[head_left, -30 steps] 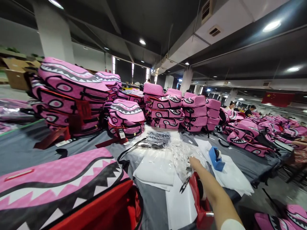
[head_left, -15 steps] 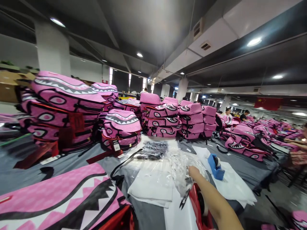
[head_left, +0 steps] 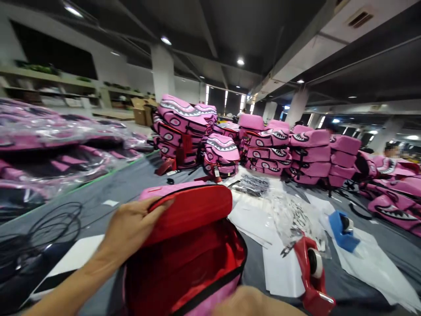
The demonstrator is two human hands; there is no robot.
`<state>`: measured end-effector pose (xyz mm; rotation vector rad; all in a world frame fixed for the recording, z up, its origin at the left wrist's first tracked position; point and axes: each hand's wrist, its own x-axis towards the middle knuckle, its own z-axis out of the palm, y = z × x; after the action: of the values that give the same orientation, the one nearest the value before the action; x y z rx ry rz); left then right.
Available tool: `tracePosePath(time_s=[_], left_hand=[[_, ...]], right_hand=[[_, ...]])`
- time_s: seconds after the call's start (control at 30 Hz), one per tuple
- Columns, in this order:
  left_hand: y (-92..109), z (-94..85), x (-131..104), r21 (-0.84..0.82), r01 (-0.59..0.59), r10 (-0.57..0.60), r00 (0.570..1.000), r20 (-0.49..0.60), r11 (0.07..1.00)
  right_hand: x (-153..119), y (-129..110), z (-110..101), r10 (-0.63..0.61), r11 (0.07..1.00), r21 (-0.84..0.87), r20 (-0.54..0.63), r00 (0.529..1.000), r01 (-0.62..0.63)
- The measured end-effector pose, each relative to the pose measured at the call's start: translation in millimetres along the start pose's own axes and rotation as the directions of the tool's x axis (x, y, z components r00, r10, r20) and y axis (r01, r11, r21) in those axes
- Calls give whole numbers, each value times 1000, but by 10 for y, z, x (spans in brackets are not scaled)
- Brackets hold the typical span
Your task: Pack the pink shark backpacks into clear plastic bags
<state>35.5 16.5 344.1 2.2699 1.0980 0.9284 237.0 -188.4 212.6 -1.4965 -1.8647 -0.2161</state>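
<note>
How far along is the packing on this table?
Done: pink shark-mouth backpacks in clear plastic lie piled at left. In hand: the left hand holds open the red-lined flap of a pink backpack; the right hand sits at its near edge. Left: unbagged pink backpack stacks behind.

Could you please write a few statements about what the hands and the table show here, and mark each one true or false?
1. The left hand grips the red flap of an open backpack. True.
2. The backpack's lining is blue. False: it is red inside, pink outside.
3. A red tape dispenser lies right of the backpack. True.
4. The right hand holds the blue dispenser. False: that dispenser lies untouched farther back; the right hand is at the backpack's near edge.
5. Pink backpacks are stacked at the far end of the table. True.
</note>
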Motion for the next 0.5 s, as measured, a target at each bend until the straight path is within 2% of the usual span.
tracePosePath(time_s=[0.07,0.13,0.23,0.3,0.33,0.37,0.4,0.43,0.47,0.5], left_hand=[[47,-3,-23,-50,-9,10,1000,17,999],[53,2,-27,-74,-25,26,999,19,997],[-37,-10,-19,-82,-72,73,997,17,994],[-131,5,-60,-27,-126,126,992,-19,992],[-179,41,-114,27,-178,180,981,-74,984],[-226,106,-195,97,-270,282,947,-151,958],[-271,204,-303,172,-374,406,886,-224,911],[-313,334,-435,251,-487,545,787,-290,836],[-353,492,-584,295,-643,708,645,-288,706],[-388,668,-739,276,-694,747,623,-232,665]], right_hand=[[185,-48,122,-76,996,42,19,997,75],[328,-7,92,-97,992,77,-16,995,98],[504,147,-99,18,996,85,-217,976,0],[645,258,-187,130,991,82,-373,919,-107],[724,304,-193,184,982,111,-403,897,-151],[801,340,-173,241,968,162,-400,884,-191],[873,366,-131,297,949,220,-374,879,-227],[933,383,-71,342,927,273,-339,876,-257],[977,393,-2,374,910,308,-316,872,-279],[1004,397,70,398,899,321,-322,859,-296]])
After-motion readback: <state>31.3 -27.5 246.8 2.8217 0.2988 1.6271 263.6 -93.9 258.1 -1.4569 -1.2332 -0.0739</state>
